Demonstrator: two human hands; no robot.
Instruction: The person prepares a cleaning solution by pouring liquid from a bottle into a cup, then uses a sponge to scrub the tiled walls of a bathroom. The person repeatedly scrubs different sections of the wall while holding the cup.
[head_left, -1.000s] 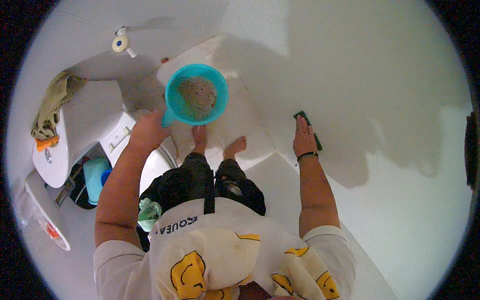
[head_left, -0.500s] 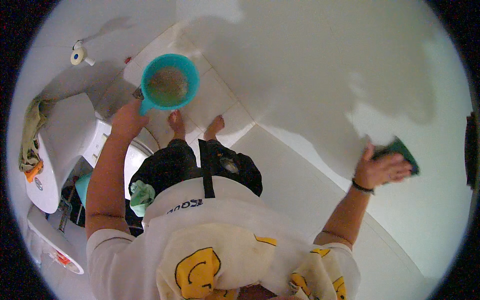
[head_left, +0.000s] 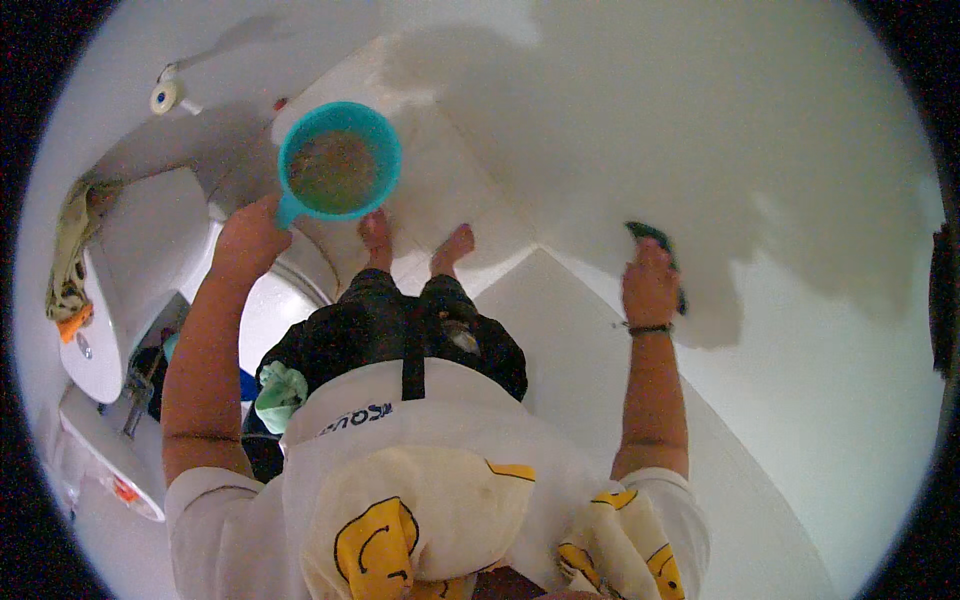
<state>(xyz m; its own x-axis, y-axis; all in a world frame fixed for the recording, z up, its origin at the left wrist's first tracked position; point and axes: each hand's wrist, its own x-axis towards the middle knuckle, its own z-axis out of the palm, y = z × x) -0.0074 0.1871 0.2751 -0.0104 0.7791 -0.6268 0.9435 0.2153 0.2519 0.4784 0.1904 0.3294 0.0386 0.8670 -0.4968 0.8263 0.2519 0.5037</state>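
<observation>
Right hand (head_left: 652, 287) has shifted toward 10 o'clock, holding green pad (head_left: 649, 233) at 3 o'clock; left hand (head_left: 249, 239) grips turquoise dipper (head_left: 342, 117) by handle (head_left: 289, 211) at 10 o'clock.

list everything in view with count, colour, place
dipper: 1, turquoise, upper left
liquid: 1, brownish, in dipper
wall: 1, pale, right
pad: 1, dark green, at wall
floor: 1, pale, upper centre
toilet: 1, white, left
cloth: 1, olive, on toilet
piece: 1, orange, below cloth
valve: 1, cream, upper left
speck: 1, red, upper left
curved fixture: 1, white, lower left
shirt: 1, white-yellow, bottom
trousers: 1, dark, centre
bundle: 1, mint, beside trousers
bracelet: 1, dark, centre right
feet: 2, bare, on floor
left hand: 1, on dipper
right hand: 1, on pad
</observation>
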